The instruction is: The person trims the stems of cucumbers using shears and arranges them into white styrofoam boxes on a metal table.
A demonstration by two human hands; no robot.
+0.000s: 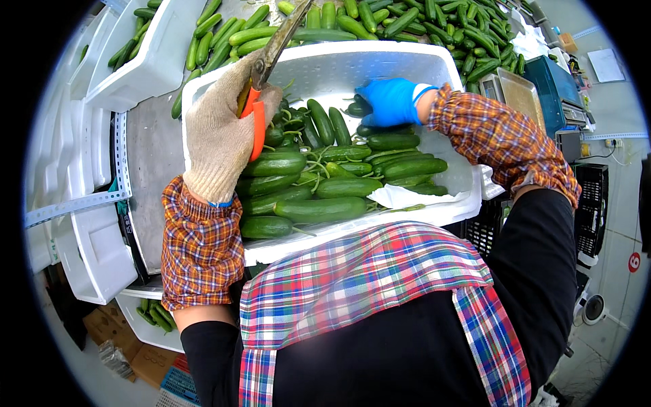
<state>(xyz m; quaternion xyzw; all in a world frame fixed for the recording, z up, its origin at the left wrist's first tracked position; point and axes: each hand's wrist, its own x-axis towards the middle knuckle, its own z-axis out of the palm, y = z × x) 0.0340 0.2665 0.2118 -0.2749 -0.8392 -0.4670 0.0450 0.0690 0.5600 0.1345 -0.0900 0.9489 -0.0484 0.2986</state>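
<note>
In a beige knit glove, my left hand (pixel 218 122) grips orange-handled scissors (pixel 259 119) over the left side of a white foam box (pixel 386 50); the blades point up and away. My right hand (pixel 391 102), in a blue glove, reaches down inside the box. Its fingers are around or against a small dark green cucumber (pixel 359 108); whether they grip it I cannot tell. Rows of cucumbers (pixel 320 209) with thin stems fill the box's near and left parts. A piece of white paper or film (pixel 407 197) lies by the near wall.
Loose cucumbers (pixel 402 20) cover the table beyond the box. Another white foam box (pixel 152 56) with cucumbers stands at the upper left. A scale with a metal tray (pixel 520 96) and a teal machine (pixel 552 86) are at the right. Black crates (pixel 592 208) stand below them.
</note>
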